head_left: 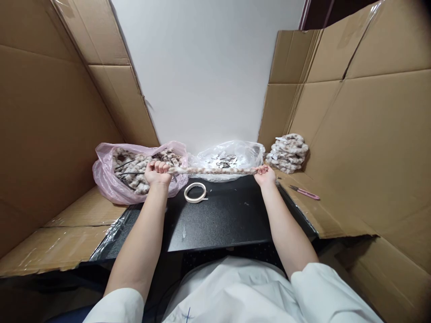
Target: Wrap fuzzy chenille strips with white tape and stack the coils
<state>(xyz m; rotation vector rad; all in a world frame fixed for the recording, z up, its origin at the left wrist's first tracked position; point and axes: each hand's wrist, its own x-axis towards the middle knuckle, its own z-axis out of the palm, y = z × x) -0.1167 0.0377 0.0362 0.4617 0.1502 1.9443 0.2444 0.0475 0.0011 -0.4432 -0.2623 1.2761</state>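
Observation:
A fluffy brown-and-white strip (213, 171) is stretched straight and level above the far part of the black table (218, 215). My left hand (158, 172) is closed round its left end, in front of a pink plastic bag (107, 179) that holds more fluffy pieces and dark cords. The other end is gripped in my right hand (265, 175), beside a clear plastic bag (249, 154) with small white and dark pieces in it. Below the strip, nearer my left hand, a roll of cream tape (195, 193) lies flat.
Fluffy loops (288, 152) with white tags are stacked at the back right. A pink-handled cutting tool (305, 192) lies on cardboard at the right. Cardboard walls (380, 143) stand on both sides, with a pale wall (208, 72) behind.

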